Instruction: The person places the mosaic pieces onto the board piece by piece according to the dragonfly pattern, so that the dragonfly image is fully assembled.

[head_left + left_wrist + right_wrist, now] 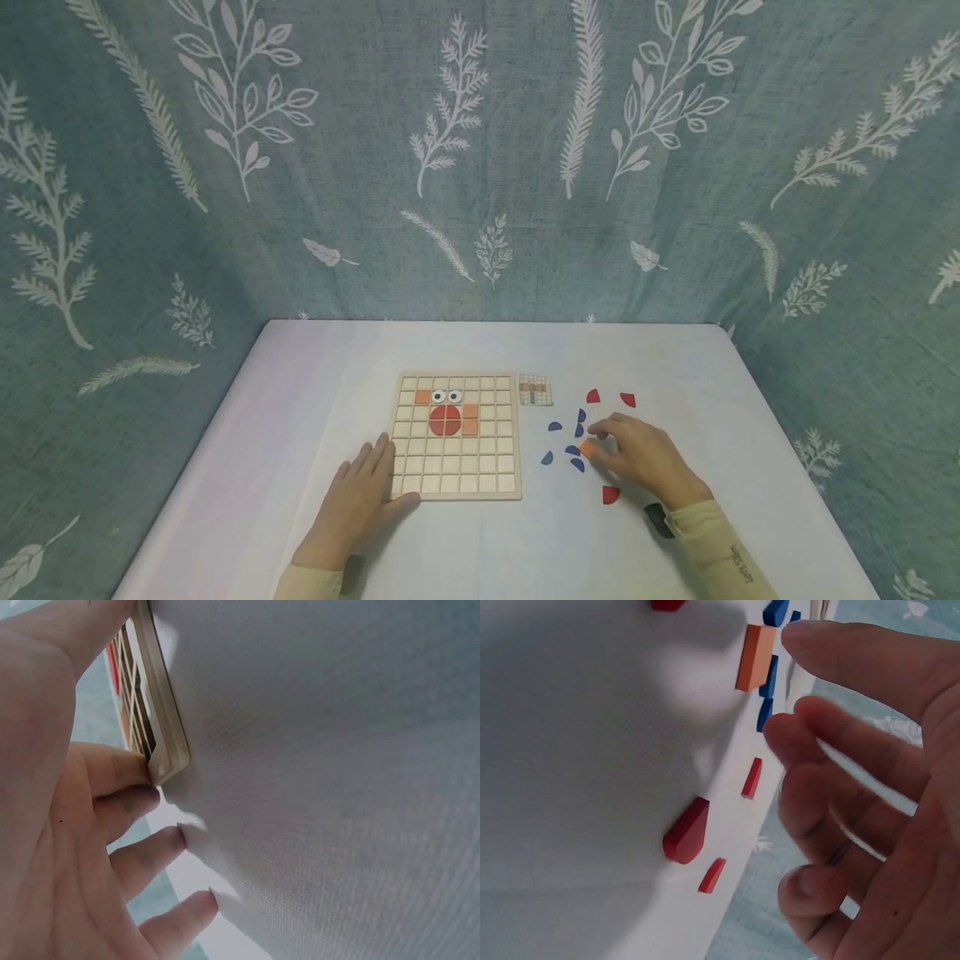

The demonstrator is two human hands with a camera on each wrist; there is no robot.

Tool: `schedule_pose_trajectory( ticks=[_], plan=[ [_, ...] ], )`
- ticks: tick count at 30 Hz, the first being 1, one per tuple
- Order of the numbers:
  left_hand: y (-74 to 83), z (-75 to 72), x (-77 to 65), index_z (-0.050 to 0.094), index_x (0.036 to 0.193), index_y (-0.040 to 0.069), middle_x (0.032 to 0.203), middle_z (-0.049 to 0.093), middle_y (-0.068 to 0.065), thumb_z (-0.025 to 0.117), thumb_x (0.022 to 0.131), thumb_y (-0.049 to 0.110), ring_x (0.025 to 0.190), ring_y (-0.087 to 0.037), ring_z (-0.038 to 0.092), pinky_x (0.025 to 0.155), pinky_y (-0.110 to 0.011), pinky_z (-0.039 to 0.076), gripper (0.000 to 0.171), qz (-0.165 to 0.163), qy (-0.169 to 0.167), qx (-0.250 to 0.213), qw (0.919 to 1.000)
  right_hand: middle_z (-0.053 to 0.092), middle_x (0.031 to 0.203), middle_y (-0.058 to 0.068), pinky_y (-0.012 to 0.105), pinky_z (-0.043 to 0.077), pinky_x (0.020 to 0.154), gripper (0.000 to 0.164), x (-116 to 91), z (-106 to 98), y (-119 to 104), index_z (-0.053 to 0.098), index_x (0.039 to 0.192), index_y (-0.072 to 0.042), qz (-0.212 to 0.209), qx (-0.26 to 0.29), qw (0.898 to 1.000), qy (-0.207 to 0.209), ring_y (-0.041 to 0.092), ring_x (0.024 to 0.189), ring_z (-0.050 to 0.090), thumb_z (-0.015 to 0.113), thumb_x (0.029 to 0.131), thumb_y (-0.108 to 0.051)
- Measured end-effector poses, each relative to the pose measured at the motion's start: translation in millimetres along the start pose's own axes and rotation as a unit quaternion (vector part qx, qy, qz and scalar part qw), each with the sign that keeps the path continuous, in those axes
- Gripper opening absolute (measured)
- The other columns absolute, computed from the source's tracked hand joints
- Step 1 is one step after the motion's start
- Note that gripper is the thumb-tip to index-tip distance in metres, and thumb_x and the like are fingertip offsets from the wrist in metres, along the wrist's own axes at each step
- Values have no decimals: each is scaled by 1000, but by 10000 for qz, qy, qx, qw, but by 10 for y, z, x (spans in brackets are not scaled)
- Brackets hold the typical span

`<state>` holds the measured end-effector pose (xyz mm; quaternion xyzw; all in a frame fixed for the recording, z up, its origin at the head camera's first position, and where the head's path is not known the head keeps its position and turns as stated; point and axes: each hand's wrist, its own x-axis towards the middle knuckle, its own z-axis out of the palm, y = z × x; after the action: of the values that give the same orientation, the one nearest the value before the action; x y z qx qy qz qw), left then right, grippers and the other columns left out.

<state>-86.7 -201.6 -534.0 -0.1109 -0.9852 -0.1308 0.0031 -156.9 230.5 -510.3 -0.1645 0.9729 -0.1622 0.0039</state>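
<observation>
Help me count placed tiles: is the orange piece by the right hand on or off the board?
Off: the head view shows the orange piece beside blue pieces, right of the board.

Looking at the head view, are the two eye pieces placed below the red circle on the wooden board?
No, the eye pieces sit just above the red circle on the wooden board.

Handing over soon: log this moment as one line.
left hand: touching near-left corner of grid board | right hand: thumb beside loose orange square, no grip | on board: red circle, eye tiles, orange squares
</observation>
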Motion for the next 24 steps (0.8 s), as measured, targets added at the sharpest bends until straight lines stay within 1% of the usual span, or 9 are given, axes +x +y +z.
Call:
schedule_pose_trajectory(
  ticks=[3, 5, 8, 13, 19, 24],
  plan=[
    [0, 2, 1, 43, 148, -8, 156, 39, -26, 65, 92, 60, 141, -48, 38, 109, -67, 35, 91, -1, 51, 9, 10000, 68, 98, -7, 42, 59, 85, 39, 7, 19, -23, 76, 113, -18, 292, -12, 9993, -238, 14, 89, 62, 88, 78, -30],
    [1, 5, -1, 43, 148, -8, 156, 39, -26, 65, 92, 59, 141, -49, 38, 109, -67, 35, 90, 10, 78, -9, 10000, 67, 95, -9, 40, 58, 84, 39, 11, 34, -42, 76, 111, -17, 397, 45, 9986, -351, 12, 85, 59, 89, 77, -30],
    [-1, 11, -3, 44, 148, -8, 155, 40, -26, 65, 92, 59, 141, -49, 38, 109, -68, 35, 90, 12, 115, -54, 9999, 66, 92, -11, 37, 58, 81, 36, 23, 62, -76, 77, 109, -17, 417, 77, 9984, -383, 11, 83, 58, 89, 77, -29],
    [-7, 11, -6, 43, 148, -8, 155, 40, -26, 65, 92, 59, 141, -48, 38, 109, -68, 34, 90, 9, 104, -63, 9999, 64, 89, -11, 34, 56, 78, 31, 37, 85, -89, 77, 106, -19, 314, -10, 9991, -295, 10, 80, 57, 87, 78, -28],
    [4, -13, -19, 43, 149, -8, 156, 39, -25, 65, 92, 59, 142, -48, 37, 111, -67, 33, 90, -74, -15, -111, 9999, 67, 94, -10, 41, 58, 84, 30, 44, 88, -62, 76, 109, -21, 407, 18, 9986, -346, 12, 86, 60, 86, 80, -27],
    [3, -7, -21, 43, 149, -8, 156, 39, -25, 64, 92, 59, 142, -48, 37, 110, -67, 33, 90, -38, 57, -101, 9999, 69, 101, -5, 46, 57, 90, 34, 45, 89, -56, 76, 112, -19, 547, 9, 9975, -437, 16, 92, 62, 85, 81, -28]
  ],
)
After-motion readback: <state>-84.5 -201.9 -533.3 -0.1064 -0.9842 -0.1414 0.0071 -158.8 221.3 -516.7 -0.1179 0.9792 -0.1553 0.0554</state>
